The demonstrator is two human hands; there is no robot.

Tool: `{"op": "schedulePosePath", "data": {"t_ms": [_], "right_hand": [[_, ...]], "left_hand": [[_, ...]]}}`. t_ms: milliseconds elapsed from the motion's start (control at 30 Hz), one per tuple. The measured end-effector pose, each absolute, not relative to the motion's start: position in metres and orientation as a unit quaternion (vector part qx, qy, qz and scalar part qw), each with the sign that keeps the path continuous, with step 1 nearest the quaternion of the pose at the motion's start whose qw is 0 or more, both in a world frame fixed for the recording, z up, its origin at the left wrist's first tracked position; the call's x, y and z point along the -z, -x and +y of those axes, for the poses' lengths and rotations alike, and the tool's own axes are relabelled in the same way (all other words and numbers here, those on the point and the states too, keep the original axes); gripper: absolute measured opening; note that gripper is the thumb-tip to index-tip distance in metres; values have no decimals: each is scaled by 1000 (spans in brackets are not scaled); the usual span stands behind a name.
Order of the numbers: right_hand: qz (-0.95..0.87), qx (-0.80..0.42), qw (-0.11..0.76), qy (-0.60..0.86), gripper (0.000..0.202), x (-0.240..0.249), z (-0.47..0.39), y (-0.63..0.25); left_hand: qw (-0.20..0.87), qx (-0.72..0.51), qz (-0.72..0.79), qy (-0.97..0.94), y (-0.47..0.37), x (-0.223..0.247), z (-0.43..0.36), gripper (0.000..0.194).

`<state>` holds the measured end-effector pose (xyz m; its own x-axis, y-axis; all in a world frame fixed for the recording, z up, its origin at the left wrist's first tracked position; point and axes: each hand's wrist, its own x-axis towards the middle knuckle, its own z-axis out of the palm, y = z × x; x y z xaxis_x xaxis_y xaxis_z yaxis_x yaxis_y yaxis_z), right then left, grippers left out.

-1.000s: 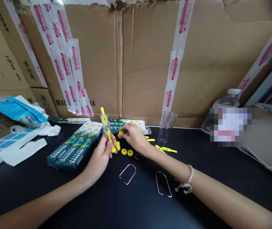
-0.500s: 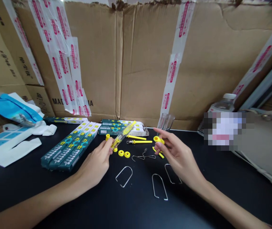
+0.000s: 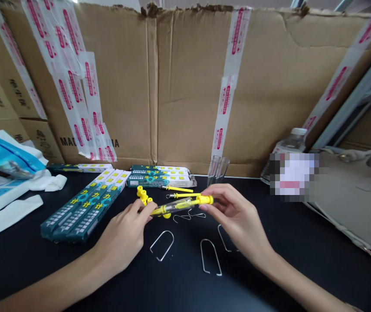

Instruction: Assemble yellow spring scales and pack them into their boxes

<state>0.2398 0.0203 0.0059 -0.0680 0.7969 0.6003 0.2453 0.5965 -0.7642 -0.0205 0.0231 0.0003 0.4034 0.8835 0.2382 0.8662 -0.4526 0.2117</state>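
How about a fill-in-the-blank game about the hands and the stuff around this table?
The left hand holds a clear tube, and the right hand holds a ____ cap at its other end.
The tabletop is coloured ____.
The lid on the plastic bottle is coloured ____.
The tall brown wall behind the table is made of ____.

Missing words: yellow; black; white; cardboard.
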Motion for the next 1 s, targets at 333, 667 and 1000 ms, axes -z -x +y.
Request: {"op": "schedulePosePath", "data": {"t_ms": [333, 667, 1000], "right_hand": [[-720, -176, 542, 395, 11, -8, 17, -239], [-716, -190, 521, 425, 14, -6, 19, -243], [-700, -242, 523, 422, 17, -9, 15, -240]], "left_hand": [[8, -128, 520, -845, 20, -6, 21, 37], [-50, -151, 491, -857, 20, -8, 20, 35], [-69, -149, 443, -881, 24, -6, 25, 30]]}}
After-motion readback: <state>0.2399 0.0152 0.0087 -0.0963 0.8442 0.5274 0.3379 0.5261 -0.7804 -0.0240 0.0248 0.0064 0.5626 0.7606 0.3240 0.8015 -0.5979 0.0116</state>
